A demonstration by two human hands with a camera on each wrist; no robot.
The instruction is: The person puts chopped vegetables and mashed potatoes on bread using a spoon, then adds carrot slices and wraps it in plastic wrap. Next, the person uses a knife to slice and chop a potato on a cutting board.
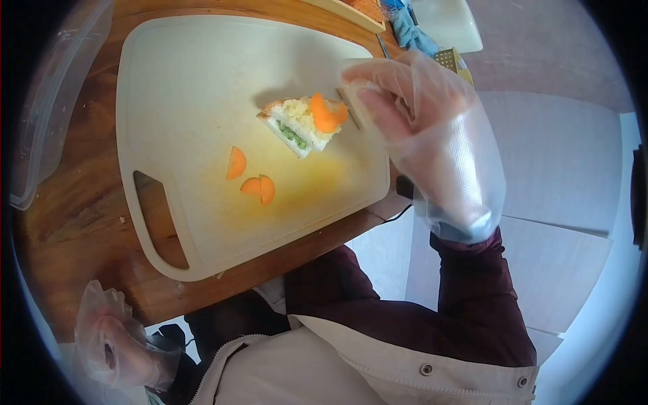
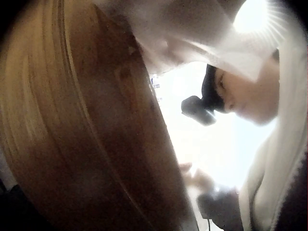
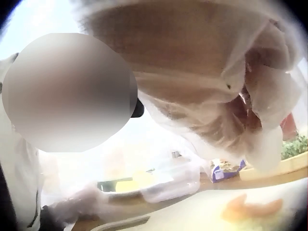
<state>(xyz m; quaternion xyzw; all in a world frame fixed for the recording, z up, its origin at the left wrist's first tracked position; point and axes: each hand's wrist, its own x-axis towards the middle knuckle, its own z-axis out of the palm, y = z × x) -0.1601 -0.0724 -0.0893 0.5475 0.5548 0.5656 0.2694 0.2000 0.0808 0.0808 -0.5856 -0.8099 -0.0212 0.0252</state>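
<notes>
Overhanging board edge [image 1: 380, 170]: right grip [image 1: 437, 128]

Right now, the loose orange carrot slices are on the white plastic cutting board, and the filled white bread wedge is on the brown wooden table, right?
No, the bread wedge is on the cutting board, not the table, as the head view shows. The carrot slices are there too.

I'm at a food-preparation spot, kitchen-like: a cutting board [image 1: 196, 74] rests on my wooden desk [image 1: 77, 155], bearing a sandwich piece [image 1: 295, 123] and carrot slices [image 1: 235, 163]. A clear plastic container [image 1: 57, 115] stands left of the board; clear plastic covers my right fingers [image 1: 386, 75].
</notes>
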